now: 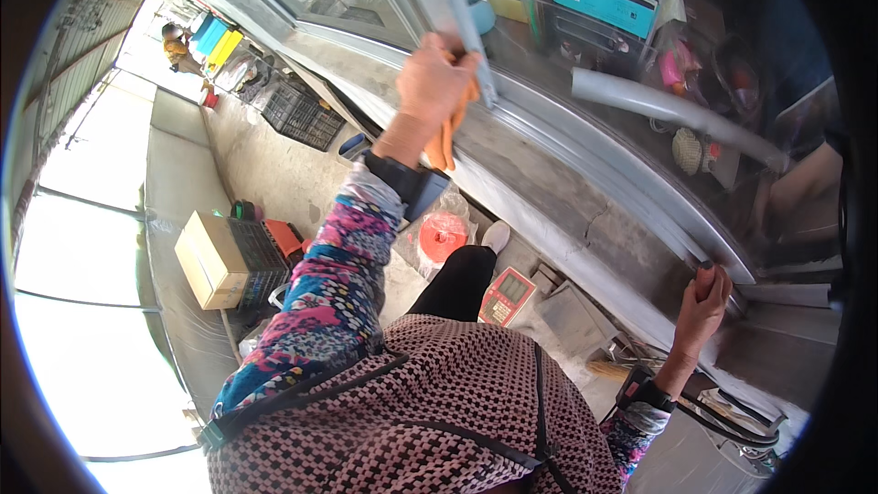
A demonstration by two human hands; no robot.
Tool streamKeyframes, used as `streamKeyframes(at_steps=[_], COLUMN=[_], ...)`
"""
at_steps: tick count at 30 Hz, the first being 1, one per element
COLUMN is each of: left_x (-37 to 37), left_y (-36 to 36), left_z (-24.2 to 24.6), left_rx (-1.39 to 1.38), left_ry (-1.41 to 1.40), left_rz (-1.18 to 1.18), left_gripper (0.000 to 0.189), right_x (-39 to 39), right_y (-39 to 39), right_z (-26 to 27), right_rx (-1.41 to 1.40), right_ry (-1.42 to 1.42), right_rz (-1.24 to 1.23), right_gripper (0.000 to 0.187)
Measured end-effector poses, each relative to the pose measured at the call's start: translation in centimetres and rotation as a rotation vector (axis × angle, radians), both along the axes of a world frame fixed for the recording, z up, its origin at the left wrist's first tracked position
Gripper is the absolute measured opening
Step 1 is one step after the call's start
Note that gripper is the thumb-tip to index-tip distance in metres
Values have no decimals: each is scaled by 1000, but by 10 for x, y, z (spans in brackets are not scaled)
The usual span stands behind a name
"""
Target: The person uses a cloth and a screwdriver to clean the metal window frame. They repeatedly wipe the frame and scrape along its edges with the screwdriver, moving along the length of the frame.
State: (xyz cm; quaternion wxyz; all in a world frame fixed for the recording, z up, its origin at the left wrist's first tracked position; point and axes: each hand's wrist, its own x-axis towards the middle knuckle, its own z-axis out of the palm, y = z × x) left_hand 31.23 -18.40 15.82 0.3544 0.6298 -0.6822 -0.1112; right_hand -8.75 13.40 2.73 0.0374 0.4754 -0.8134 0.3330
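Observation:
My left hand [433, 79] is closed around an orange cloth or glove [447, 140], whose ends hang below my fingers. It rests at the upright metal edge [458, 7] of a sliding window. Farther right, my right hand [710, 298] is at the lower corner of the window frame, by the metal track [597, 144]. Its fingers are curled, and a dark tip shows at the top; whether that is a held thing or a fingertip is unclear. A concrete sill [583, 209] runs below the track between my hands.
Behind the glass are a blue box [603, 0] and a pale tube [672, 110]. Below the sill are a roll of red plastic twine [442, 237], a red-framed scale display [507, 296] and a black crate [302, 113]. A cardboard box [209, 261] stands left; a person [180, 51] is far off.

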Motion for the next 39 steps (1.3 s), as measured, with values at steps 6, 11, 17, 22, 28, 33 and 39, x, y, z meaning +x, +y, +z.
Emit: streamKeyframes(at_steps=[6, 11, 17, 22, 28, 33, 39], left_x=[-81, -146, -169, -170, -166, -170, -188], left_y=[70, 118, 132, 132, 136, 138, 152], left_z=[-2, -15, -27, -30, -30, -31, -36], left_rx=[-35, -113, -266, -292, -220, -214, -222], left_ry=[-103, 64, 113, 106, 147, 136, 145], left_rz=[-103, -247, -291, -295, -403, -449, -542], left_gripper=[49, 55, 59, 55, 43, 37, 33], right_x=[-3, -6, -8, -12, -21, -27, 13], right_y=[1, 1, 2, 4, 4, 2, 21], right_z=[-3, -8, -12, -17, -26, -27, -10], right_rx=[-7, -7, -16, -18, 17, 1, -212], right_ry=[11, 29, -4, 10, -2, -99, -75], right_rz=[19, -8, -8, -13, -45, -74, -71], right_gripper=[41, 44, 47, 49, 51, 55, 50])
